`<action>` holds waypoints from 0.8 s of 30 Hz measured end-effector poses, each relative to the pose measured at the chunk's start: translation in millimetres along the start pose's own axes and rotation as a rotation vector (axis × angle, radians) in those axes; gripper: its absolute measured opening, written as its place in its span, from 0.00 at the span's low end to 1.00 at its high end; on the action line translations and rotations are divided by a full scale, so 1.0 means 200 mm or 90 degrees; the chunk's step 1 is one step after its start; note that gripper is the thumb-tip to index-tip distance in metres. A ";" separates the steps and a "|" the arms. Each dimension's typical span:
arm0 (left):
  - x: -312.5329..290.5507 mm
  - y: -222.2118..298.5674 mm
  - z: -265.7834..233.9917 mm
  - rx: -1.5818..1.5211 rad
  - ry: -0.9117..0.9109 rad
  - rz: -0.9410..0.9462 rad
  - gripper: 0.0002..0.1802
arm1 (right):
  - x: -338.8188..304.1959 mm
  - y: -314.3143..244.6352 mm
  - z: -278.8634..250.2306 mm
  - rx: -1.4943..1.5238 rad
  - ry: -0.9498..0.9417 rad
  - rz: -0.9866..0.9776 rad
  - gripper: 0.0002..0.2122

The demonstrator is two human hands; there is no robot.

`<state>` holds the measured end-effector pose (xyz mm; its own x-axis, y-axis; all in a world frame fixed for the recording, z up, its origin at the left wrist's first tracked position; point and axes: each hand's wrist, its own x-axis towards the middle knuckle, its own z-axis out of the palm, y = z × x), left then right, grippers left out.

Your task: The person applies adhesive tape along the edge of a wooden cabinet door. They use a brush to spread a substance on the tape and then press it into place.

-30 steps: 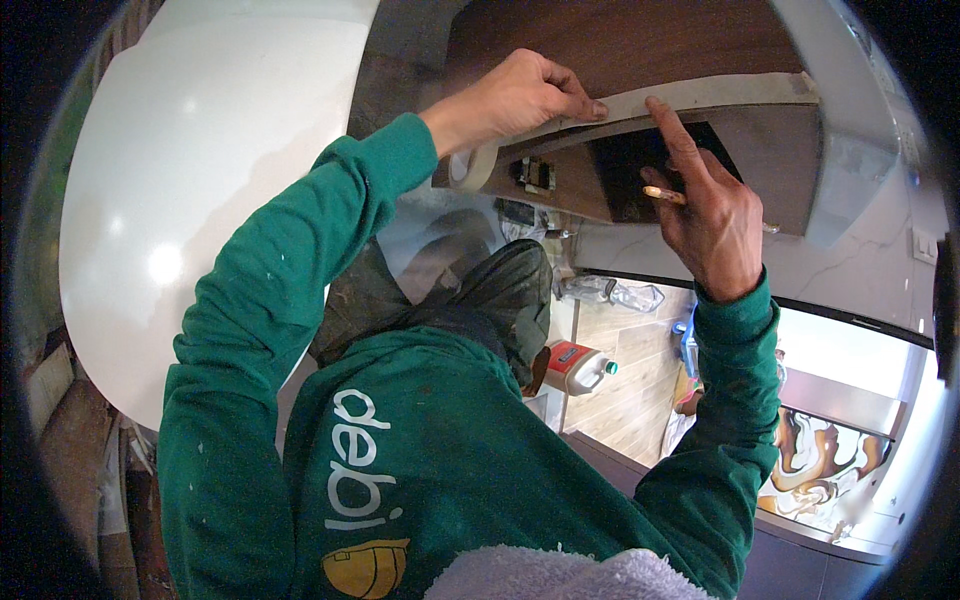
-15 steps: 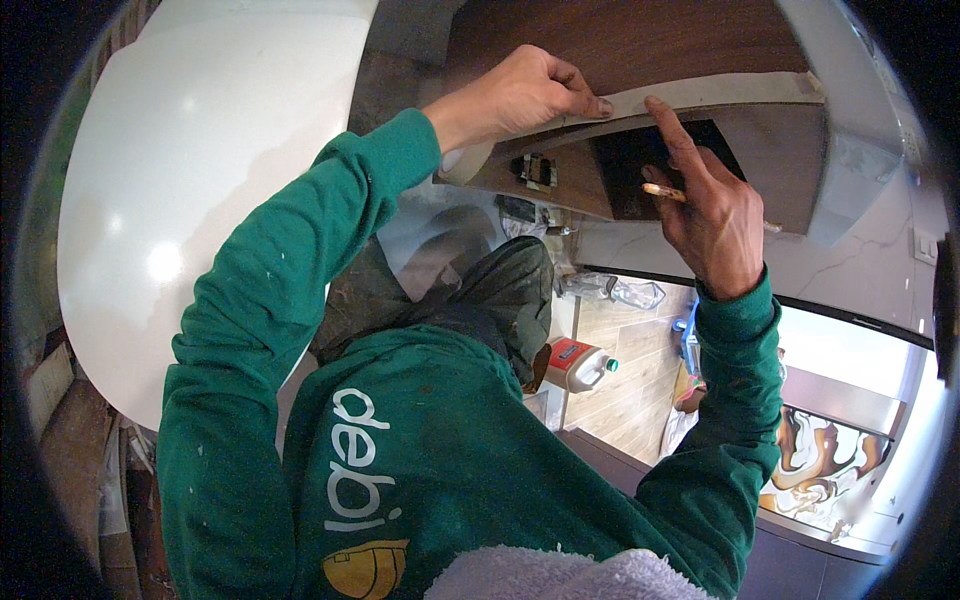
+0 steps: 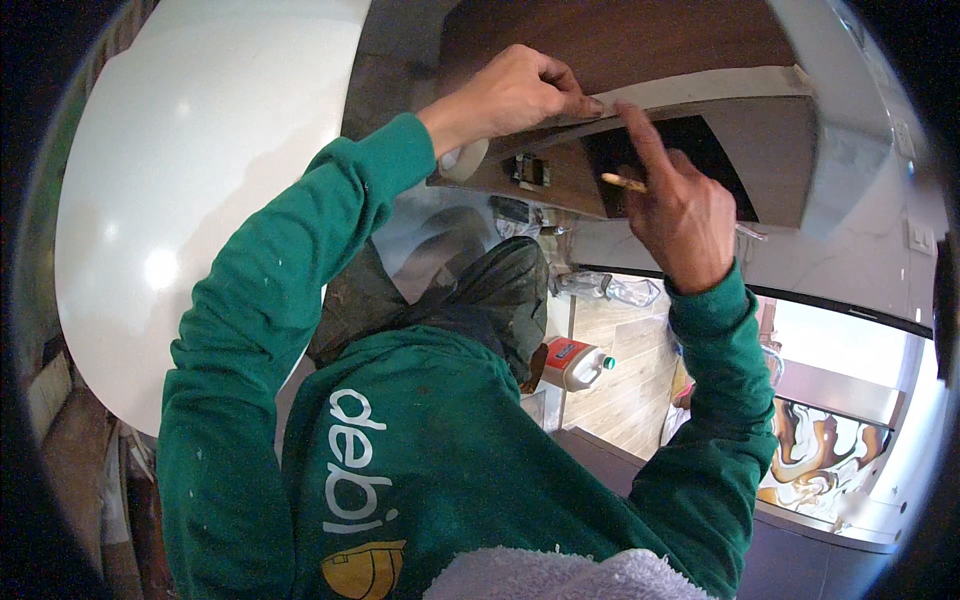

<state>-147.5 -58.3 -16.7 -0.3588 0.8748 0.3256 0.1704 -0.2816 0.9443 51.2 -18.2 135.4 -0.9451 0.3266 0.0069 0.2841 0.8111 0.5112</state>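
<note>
A strip of pale masking tape (image 3: 715, 88) runs along the edge of a dark wood-grain panel (image 3: 620, 40). My left hand (image 3: 515, 95) pinches the tape near the strip's left part, thumb and finger pressed together. Below that wrist hangs a pale tape roll (image 3: 463, 160), partly hidden by the hand and sleeve. My right hand (image 3: 685, 215) lays its outstretched index finger on the tape just right of the left fingertips. Its other fingers are curled and hold a short yellowish stick (image 3: 624, 182), too blurred to tell whether pencil or something else.
A white rounded surface (image 3: 200, 200) fills the left side. Under the strip is a wood-grain box with a black panel (image 3: 690, 160) and a cut-out with a socket-like fitting (image 3: 530, 171). A jug with a green cap (image 3: 578, 364) stands below, near plastic bottles (image 3: 632, 291).
My right hand has slid left along the tape, its index finger now close beside my left fingertips. My left hand has hardly moved and still pinches the tape.
</note>
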 end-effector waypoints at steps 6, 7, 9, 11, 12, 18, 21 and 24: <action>0.00 0.03 0.00 0.041 0.014 0.016 0.23 | 0.01 0.12 -0.15 0.047 0.238 0.014 0.34; 0.00 0.03 0.00 0.059 0.015 0.010 0.24 | 0.01 0.11 -0.13 0.076 0.243 0.012 0.35; 0.00 0.02 0.00 0.151 0.025 -0.019 0.24 | -0.01 0.06 -0.06 0.057 0.161 0.036 0.38; 0.00 -0.02 -0.01 0.175 0.015 -0.046 0.23 | -0.03 0.00 0.04 0.056 0.093 0.033 0.41; -0.01 -0.04 -0.02 0.151 0.004 -0.054 0.23 | -0.02 -0.03 0.09 0.046 0.064 0.033 0.41; -0.05 -0.19 -0.08 0.043 -0.098 -0.057 0.19 | -0.01 -0.13 0.21 0.137 -0.007 -0.014 0.42; -0.08 -0.25 -0.09 0.066 -0.136 -0.092 0.17 | -0.10 -0.14 0.22 0.247 0.049 0.022 0.34; -0.08 -0.28 -0.11 0.113 -0.158 -0.064 0.15 | -0.17 -0.16 0.33 0.295 0.021 0.075 0.23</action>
<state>-172.1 -64.3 -74.1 -0.1506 0.9705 0.1884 0.3114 -0.1343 0.9407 84.7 -24.0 61.7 -0.9045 0.4203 0.0726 0.4250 0.9027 0.0677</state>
